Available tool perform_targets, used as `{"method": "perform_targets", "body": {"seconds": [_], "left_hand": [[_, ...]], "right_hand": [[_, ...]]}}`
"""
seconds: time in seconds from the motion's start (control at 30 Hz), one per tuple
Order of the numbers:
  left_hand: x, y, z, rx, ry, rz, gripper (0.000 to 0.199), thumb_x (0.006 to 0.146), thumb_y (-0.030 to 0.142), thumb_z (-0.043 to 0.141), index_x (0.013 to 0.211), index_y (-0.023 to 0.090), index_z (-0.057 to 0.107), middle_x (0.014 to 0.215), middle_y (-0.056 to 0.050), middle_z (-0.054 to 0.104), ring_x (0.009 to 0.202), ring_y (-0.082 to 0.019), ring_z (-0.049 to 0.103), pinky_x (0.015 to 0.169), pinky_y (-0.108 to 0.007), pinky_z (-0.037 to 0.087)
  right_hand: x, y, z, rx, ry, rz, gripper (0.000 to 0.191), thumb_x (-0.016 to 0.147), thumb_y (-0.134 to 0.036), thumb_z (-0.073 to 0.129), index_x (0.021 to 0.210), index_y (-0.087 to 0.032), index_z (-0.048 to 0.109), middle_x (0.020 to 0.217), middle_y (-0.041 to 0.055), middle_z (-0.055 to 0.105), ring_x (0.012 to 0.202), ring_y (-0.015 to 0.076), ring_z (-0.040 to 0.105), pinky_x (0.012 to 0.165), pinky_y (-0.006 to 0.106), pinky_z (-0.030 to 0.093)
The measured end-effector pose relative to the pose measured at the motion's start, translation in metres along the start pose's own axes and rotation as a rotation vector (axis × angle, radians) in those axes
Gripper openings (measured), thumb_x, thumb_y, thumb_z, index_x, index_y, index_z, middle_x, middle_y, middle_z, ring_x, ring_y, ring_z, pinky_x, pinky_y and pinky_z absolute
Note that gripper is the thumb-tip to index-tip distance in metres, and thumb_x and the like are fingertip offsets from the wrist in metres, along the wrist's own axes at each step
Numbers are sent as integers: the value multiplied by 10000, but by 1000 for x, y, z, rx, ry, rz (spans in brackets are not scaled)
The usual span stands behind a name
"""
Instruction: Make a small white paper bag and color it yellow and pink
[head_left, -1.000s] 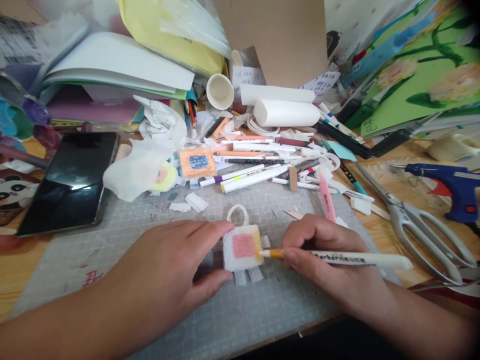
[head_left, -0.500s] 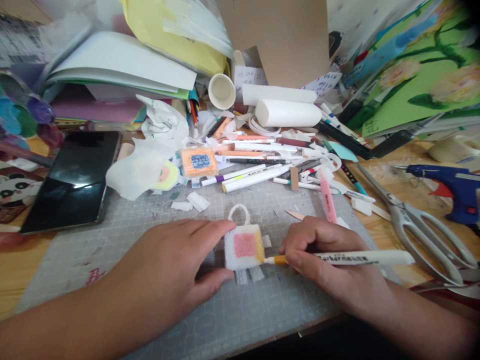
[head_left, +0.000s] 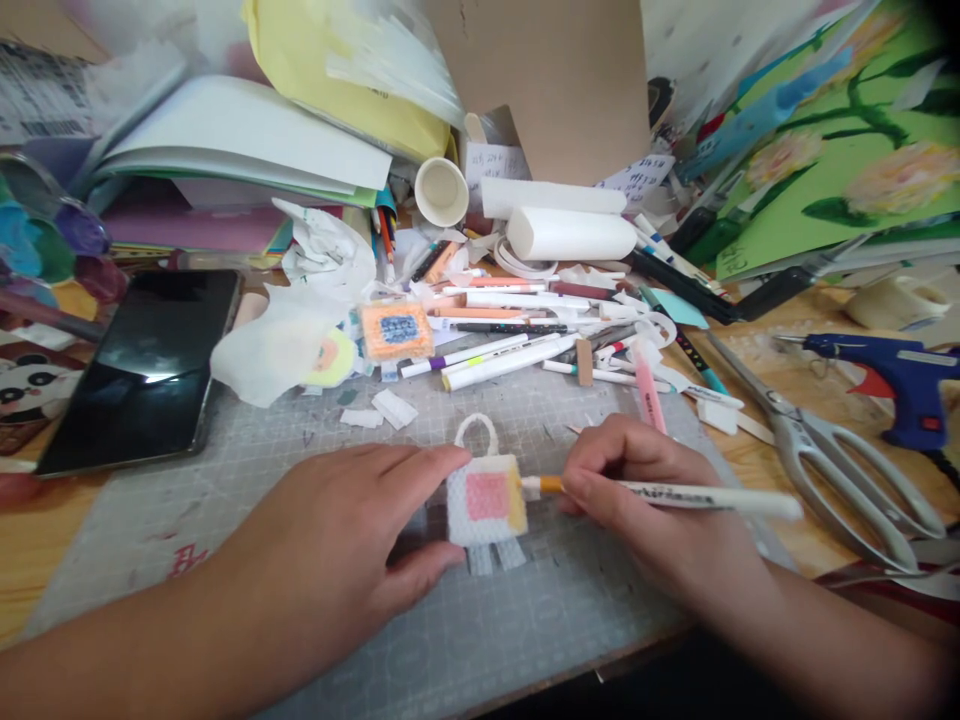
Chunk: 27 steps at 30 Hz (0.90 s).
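A small white textured square piece (head_left: 459,510) with a loop on top lies on the grey cutting mat (head_left: 360,640). Its middle is pink and its right edge yellow. My left hand (head_left: 337,530) steadies it from the left, thumb and index finger at its left corners. Held in my right hand (head_left: 637,490) is a white marker (head_left: 720,499) with a yellow-orange collar, its tip at the piece's right edge. Grey-white strips (head_left: 495,556) stick out below the piece.
Many pens (head_left: 510,360) are heaped behind the mat beside an orange-and-blue square (head_left: 397,330). A black phone (head_left: 142,370) lies at the left. Scissors (head_left: 840,470) and a blue glue gun (head_left: 892,370) are at the right. A paper cup (head_left: 442,192) stands behind.
The marker tip has moved up along the right edge of the piece, and my right hand has shifted slightly up and left. My left hand stays in nearly the same place.
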<state>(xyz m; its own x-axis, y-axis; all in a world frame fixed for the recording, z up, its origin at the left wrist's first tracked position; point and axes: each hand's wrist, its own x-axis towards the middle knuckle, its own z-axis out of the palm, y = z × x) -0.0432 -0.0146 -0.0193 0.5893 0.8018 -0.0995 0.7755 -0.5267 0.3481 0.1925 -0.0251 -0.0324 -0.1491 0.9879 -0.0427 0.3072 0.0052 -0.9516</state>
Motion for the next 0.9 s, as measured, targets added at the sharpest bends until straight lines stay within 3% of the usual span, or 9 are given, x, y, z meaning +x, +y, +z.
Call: {"method": "perform_targets", "body": {"seconds": [0.3, 0.67, 0.9], "left_hand": [[1, 0, 0, -9, 4, 13, 438, 801, 343, 558, 1229, 252, 531, 1156, -28, 684, 967, -268, 659, 809, -393, 516], [2, -5, 5, -28, 64, 44, 452, 768, 376, 591, 1201, 248, 564, 1102, -32, 708, 904, -276, 675, 756, -367, 500], [0, -2, 3, -42, 30, 21, 451, 780, 357, 590, 1219, 262, 547, 1111, -17, 701, 926, -259, 660, 762, -342, 489]], "right_hand": [[4, 0, -1, 117, -32, 53, 184, 818, -273, 634, 672, -206, 545, 584, -26, 576, 525, 104, 490, 478, 214, 381], [4, 2, 2, 163, 38, 48, 172, 814, -289, 663, 695, -213, 565, 597, -31, 633, 543, 104, 554, 511, 204, 427], [6, 3, 2, 177, 35, 60, 175, 806, -286, 662, 679, -216, 563, 587, -29, 632, 534, 107, 552, 509, 208, 424]]}}
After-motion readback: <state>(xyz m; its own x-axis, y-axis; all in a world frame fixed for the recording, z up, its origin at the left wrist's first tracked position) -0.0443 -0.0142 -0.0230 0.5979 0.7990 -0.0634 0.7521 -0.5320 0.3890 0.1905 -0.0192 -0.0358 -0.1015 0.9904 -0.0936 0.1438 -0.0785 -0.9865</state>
